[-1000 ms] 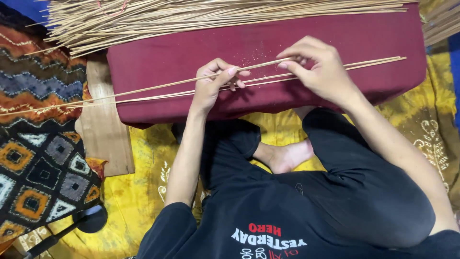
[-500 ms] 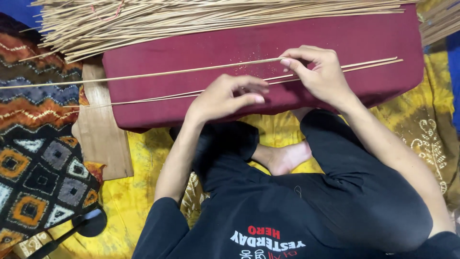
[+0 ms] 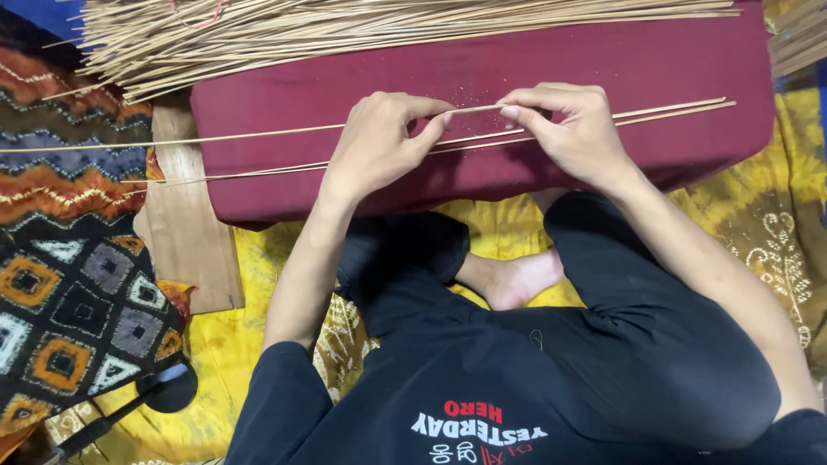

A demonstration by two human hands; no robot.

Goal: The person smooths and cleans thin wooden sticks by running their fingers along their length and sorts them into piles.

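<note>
Both hands (image 3: 482, 142) pinching thin stick (image 3: 258, 135), maroon cushion (image 3: 655, 69)

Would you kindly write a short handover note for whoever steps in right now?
Left hand: pinching a thin stick over the maroon cushion.
Right hand: pinching the same stick at its fingertips.
Two more sticks lie across the cushion under the hands.
Big pile of sticks along the cushion's far edge; wooden board at its left end.
Done: three sticks pulled out. Left: the pile.
</note>
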